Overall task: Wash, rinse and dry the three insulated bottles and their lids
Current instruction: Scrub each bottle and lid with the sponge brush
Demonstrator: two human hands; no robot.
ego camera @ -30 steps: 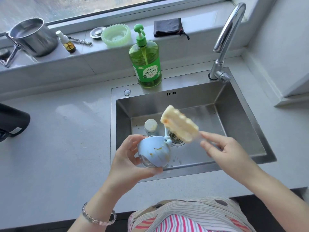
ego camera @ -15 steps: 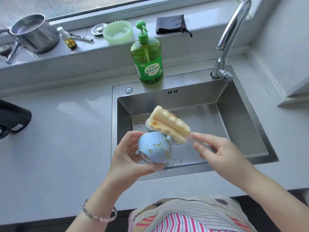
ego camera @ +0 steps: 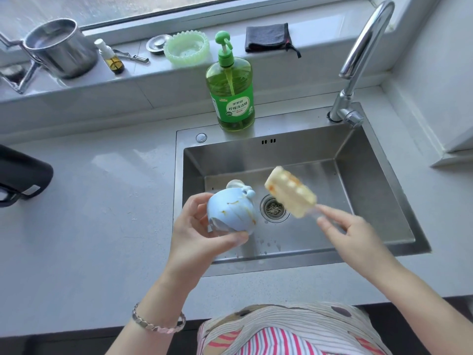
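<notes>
My left hand (ego camera: 197, 234) grips a light blue bottle lid (ego camera: 231, 211) streaked with orange stains, held over the sink's front left part. My right hand (ego camera: 350, 231) pinches the clear handle of a yellow sponge brush (ego camera: 290, 192), which is blurred and points up-left over the drain, apart from the lid. Behind the lid, a pale round bottle top (ego camera: 234, 184) peeks out in the steel sink (ego camera: 384, 201); most of it is hidden. A black bottle (ego camera: 23, 176) lies at the counter's left edge.
Green dish soap bottle (ego camera: 231, 88) stands behind the sink; the faucet (ego camera: 358, 60) arches at the back right. On the sill sit a steel pot (ego camera: 58, 47), a small dropper bottle (ego camera: 111, 57), a green dish (ego camera: 186, 47) and a dark cloth (ego camera: 267, 37). A drain strainer (ego camera: 273, 208) lies mid-sink.
The sponge brush swung right, off the lid, and now sits over the drain. The lid tilted a little in my left hand, showing more of its stained side.
</notes>
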